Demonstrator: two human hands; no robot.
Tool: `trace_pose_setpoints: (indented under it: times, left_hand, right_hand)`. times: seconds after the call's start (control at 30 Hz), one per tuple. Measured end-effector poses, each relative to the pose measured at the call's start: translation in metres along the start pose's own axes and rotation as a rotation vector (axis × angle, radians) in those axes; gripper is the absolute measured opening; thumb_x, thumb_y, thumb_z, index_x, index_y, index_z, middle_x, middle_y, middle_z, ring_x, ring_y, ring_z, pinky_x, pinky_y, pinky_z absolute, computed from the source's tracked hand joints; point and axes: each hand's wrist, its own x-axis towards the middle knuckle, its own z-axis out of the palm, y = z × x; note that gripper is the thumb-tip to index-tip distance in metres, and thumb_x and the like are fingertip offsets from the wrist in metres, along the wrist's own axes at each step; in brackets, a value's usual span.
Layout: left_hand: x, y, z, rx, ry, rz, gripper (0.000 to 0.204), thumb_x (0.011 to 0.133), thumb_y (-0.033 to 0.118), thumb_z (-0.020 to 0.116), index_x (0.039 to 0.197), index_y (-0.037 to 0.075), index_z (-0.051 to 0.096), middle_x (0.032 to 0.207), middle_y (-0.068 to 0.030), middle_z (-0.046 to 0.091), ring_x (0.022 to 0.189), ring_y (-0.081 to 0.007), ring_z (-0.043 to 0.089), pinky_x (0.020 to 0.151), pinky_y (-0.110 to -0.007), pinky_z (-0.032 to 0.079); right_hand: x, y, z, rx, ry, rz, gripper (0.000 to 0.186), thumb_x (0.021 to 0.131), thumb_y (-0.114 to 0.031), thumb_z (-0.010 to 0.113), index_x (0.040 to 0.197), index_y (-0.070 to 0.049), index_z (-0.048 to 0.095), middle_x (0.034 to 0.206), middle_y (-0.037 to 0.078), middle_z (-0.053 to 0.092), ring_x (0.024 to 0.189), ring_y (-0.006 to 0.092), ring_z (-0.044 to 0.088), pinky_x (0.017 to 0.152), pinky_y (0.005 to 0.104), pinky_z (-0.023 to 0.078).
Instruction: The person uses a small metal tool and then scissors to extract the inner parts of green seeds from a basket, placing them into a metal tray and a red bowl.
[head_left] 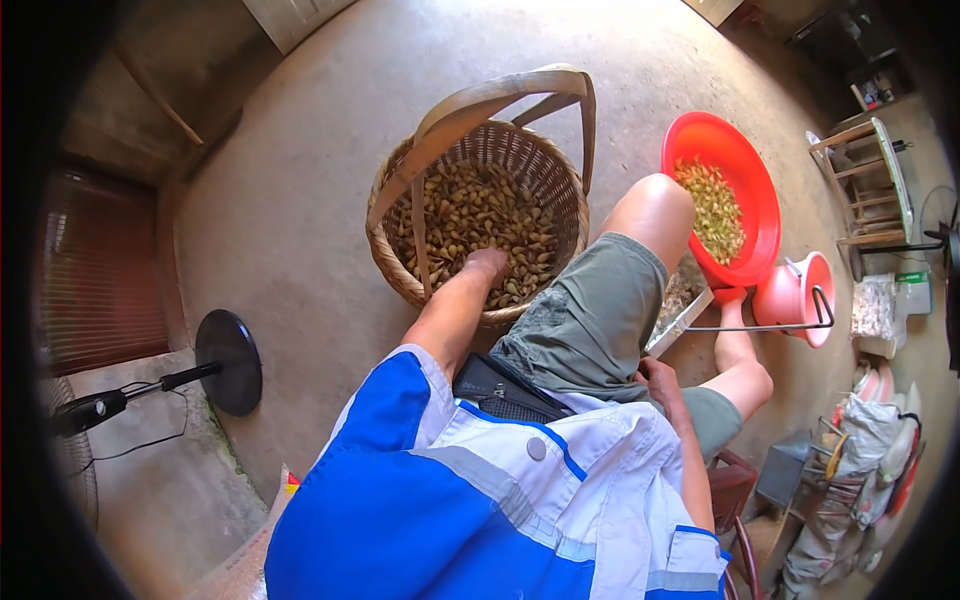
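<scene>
Into a round woven basket [377, 245] with a tall handle goes my left hand [487, 265]. It rests on a heap of small brown teardrop-shaped pieces, like bulbs [470, 210]; its fingertips are hidden among them. My right hand [657, 382] is low beside my thigh, its fingers curled; whatever may be in them is hidden. Ahead of it, partly behind my leg, lies a light-coloured tray or dustpan [680, 322] with debris inside. A red basin [765, 205] at the right holds paler yellow-green pieces [712, 210].
A pink bucket [800, 298] stands near my right foot, behind a long thin metal rod with a looped end [822, 307]. Sacks [870, 440] and a wooden rack [865, 180] line the right. At the left is a stand fan's round black base [229, 362].
</scene>
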Motion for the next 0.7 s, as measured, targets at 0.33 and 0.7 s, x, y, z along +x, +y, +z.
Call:
trace_pose_setpoints:
  times: [0.33, 0.7]
  left_hand:
    - [0.020, 0.019, 0.015, 0.399, -0.028, 0.277, 0.043, 0.085, 0.015, 0.057, 0.128, 0.015, 0.055, 0.141, -0.0089, 0.044, 0.123, -0.0290, 0.050, 0.094, -0.043, 0.048]
    - [0.017, 0.019, 0.011, 0.216, 0.093, 0.163, 0.028, 0.089, 0.017, 0.054, 0.113, 0.011, 0.066, 0.118, -0.0080, 0.063, 0.109, -0.0264, 0.061, 0.084, -0.039, 0.053]
  right_hand:
    - [-0.003, -0.001, 0.000, -0.023, -0.010, 0.017, 0.019, 0.081, -0.016, 0.064, 0.095, -0.004, 0.064, 0.089, 0.014, 0.068, 0.085, 0.0297, 0.066, 0.076, 0.0362, 0.052]
    - [-0.006, 0.010, 0.002, 0.024, 0.055, 0.013, 0.019, 0.080, -0.016, 0.064, 0.095, -0.004, 0.064, 0.089, 0.015, 0.068, 0.084, 0.0301, 0.066, 0.075, 0.0361, 0.052]
